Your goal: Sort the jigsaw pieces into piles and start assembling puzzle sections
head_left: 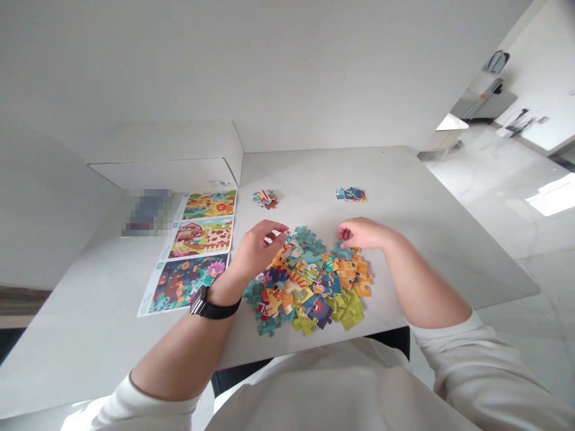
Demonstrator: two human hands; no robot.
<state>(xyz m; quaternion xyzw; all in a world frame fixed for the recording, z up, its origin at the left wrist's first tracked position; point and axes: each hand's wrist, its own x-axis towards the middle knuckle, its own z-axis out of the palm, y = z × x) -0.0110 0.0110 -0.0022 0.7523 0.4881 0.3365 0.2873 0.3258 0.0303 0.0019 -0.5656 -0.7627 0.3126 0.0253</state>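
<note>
Flanking a heap of multicoloured cardboard jigsaw pieces (pixel 299 281): bare left hand (pixel 258 246) at 11 o'clock, bare right hand (pixel 359 232) at 1. Both curled, can't tell if they're gripping any.

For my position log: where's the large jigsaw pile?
Head view, lower centre: the large jigsaw pile lies right of the three printed pictures, with left hand and right hand at its far side.

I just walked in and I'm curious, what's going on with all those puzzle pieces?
Someone's left hand and right hand are at a big, mixed pile of puzzle pieces on a table. The right fingers are at a teal piece; whether the left holds one is hard to tell. Farther back lie a left heap and a right heap, both small.
</note>
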